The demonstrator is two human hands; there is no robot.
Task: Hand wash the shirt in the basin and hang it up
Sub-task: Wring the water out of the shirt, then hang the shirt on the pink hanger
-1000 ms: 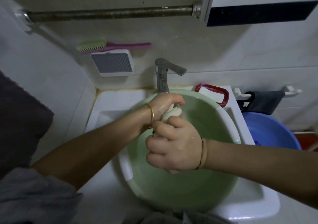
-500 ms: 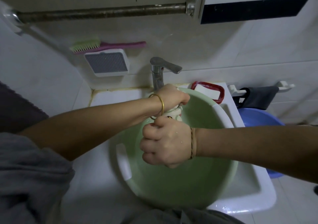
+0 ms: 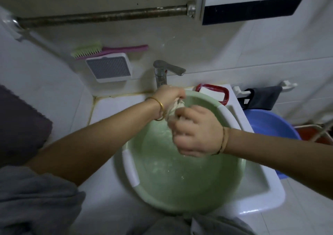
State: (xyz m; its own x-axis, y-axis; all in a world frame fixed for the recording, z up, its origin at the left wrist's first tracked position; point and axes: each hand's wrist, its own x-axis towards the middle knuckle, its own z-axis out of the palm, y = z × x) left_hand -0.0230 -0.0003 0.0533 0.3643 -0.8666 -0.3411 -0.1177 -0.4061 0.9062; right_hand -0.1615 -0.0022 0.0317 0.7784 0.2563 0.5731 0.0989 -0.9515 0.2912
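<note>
Head view: both hands — left (image 3: 169,95), right (image 3: 195,135) — clench the mostly hidden shirt (image 3: 175,106) over the basin (image 3: 180,195).

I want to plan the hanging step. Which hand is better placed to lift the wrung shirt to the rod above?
Left, probably. The left hand grips the shirt at its far end, nearer the rod; the right hand holds lower, over the basin.
</note>
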